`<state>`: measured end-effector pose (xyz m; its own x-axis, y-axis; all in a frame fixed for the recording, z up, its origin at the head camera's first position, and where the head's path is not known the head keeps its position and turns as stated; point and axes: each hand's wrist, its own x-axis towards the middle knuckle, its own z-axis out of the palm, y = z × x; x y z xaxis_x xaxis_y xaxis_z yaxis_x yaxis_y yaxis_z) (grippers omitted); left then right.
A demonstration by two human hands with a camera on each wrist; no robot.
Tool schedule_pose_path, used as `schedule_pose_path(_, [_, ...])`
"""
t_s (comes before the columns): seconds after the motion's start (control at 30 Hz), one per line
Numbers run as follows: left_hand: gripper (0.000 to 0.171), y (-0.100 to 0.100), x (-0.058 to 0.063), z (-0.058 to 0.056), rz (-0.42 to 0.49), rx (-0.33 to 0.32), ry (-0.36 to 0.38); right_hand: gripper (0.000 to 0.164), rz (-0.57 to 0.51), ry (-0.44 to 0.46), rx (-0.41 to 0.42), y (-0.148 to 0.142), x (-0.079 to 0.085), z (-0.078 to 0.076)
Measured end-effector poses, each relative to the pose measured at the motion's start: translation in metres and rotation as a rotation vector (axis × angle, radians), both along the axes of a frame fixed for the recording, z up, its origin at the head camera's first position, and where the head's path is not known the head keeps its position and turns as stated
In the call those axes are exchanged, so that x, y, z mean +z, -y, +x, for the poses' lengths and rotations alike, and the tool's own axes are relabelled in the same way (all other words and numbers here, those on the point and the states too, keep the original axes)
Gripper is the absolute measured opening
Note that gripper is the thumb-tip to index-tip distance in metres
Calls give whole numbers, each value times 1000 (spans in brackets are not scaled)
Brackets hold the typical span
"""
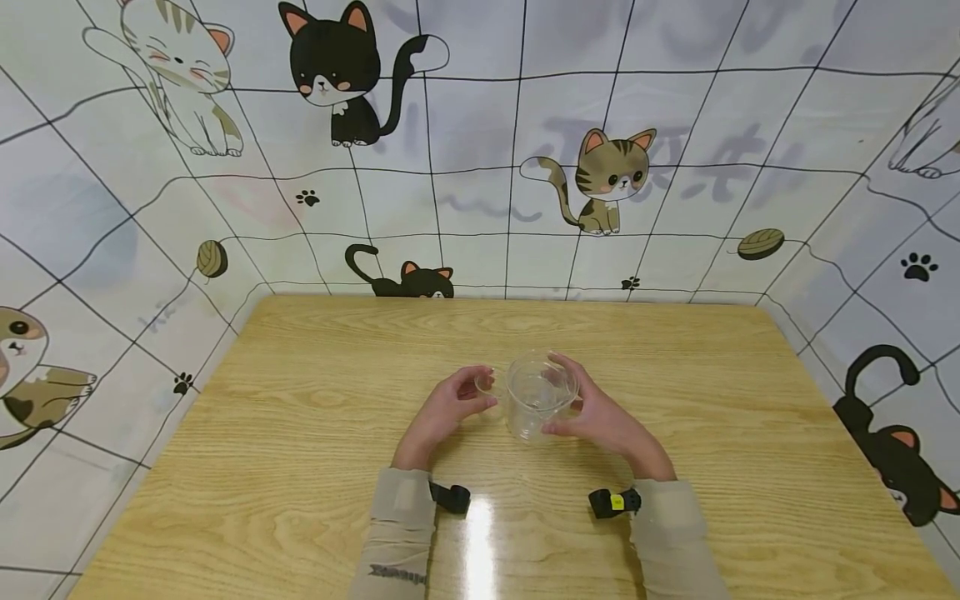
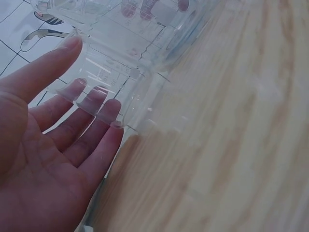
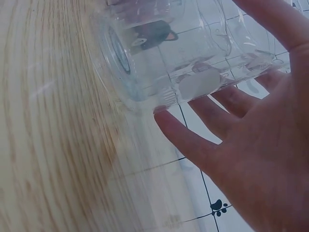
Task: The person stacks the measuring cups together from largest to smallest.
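A clear glass beaker (image 1: pixel 527 408) stands upright in the middle of the wooden table. My right hand (image 1: pixel 603 414) holds it from the right, thumb on the near side and fingers round the far side. Through its wall in the right wrist view shows a white patch (image 3: pixel 200 83). On its left is a smaller clear glass beaker (image 2: pixel 107 70) with printed marks, faint in the head view. My left hand (image 1: pixel 450 406) curves round this small beaker, its thumb near the rim and its fingertips along the side. The two beakers overlap in the left wrist view.
The wooden table (image 1: pixel 300 433) reaches up to a cloth backdrop (image 1: pixel 480 133) with cats and grid lines, which surrounds it at the back and both sides. A bright light reflection (image 1: pixel 480 550) lies on the tabletop between the forearms. Each wrist carries a black strap-on camera (image 1: pixel 452 498).
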<state>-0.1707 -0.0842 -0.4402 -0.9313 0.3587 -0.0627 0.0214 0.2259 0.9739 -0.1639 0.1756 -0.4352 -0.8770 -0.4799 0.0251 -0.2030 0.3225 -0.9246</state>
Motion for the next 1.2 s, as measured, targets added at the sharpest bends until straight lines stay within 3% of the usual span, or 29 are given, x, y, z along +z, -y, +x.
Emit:
schedule_pose_path(0.23, [49, 2, -1, -1, 34, 1, -10, 96, -8, 4, 1, 3, 2, 0])
schedule_pose_path(0.53, [53, 7, -15, -9, 91, 10, -23, 97, 20, 26, -8, 12, 28, 10])
schedule_pose_path(0.87, [47, 8, -2, -6, 121, 24, -60, 97, 46, 18, -41, 17, 32, 14])
schedule_pose_path(1.2, [54, 10, 7, -6, 168, 42, -104, 98, 65, 3, -44, 20, 33, 15])
